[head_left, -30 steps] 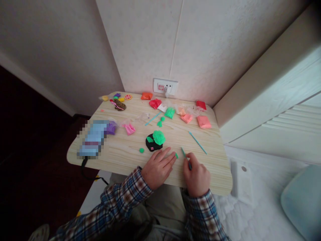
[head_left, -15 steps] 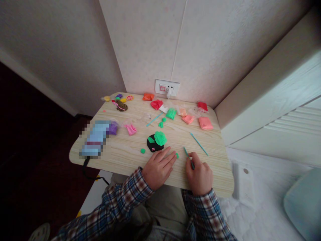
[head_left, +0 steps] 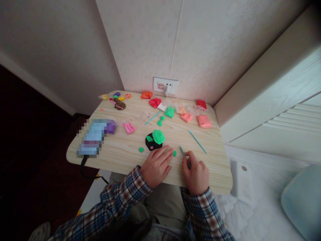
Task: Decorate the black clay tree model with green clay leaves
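Note:
My left hand (head_left: 156, 165) rests flat near the table's front edge with its fingers stretched out. Its fingertips lie by a small green clay piece (head_left: 174, 153) and the lower edge of a black clay base (head_left: 157, 146). On that base sit a large crinkled green clay shape (head_left: 158, 137), a green leaf shape and a tiny pink flower (head_left: 151, 147). Another green clay lump (head_left: 141, 149) is to the left. My right hand (head_left: 196, 172) is closed around a teal clay tool (head_left: 185, 156), its thin end pointing away from me and left.
Two more teal tools lie on the table, one at right (head_left: 198, 142), one further back (head_left: 152, 118). Clay packets, including a green one (head_left: 170, 112), line the back near a wall socket (head_left: 166, 85). A brown striped figure (head_left: 119, 104) and a blurred-out phone-like object (head_left: 93, 137) are at left.
My right hand, with the teal tool, has come slightly left, nearer the small green piece, which now shows more fully beside my left fingertips. The whole view has shifted a little.

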Demonstrator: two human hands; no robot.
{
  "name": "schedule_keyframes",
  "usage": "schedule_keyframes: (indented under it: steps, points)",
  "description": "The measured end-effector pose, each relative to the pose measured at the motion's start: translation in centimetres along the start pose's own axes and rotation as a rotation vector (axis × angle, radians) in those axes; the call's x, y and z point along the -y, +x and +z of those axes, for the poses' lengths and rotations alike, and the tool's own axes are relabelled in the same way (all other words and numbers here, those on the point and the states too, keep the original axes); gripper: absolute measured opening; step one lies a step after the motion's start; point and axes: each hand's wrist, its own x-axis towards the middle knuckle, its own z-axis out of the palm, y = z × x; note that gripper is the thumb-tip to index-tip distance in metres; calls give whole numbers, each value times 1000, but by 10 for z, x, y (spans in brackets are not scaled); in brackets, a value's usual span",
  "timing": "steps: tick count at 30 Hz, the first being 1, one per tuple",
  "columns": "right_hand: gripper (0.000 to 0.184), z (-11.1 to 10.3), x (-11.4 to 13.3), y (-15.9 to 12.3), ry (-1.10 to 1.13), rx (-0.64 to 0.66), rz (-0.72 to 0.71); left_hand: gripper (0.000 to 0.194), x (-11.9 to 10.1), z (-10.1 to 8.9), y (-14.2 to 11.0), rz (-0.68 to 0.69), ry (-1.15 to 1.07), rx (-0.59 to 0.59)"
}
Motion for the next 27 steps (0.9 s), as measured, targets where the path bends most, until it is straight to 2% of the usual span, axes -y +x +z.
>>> schedule_keyframes:
  steps: [8,13,21,25,27]
  points:
    - [22,2,15,-3,14,0,32,40,-7,-3,2,-101,75,-14]
    - [22,3,17,-3,18,-18,14,41,-6,-4,3,-151,53,28]
    - [21,3,11,1,25,-28,-69,36,-7,-6,3,-138,14,28]
    - [21,2,8,-3,27,-78,-46,36,-6,-6,2,-125,11,21]
    - [22,2,8,-5,36,-52,-79,37,-6,-6,3,-121,22,25]
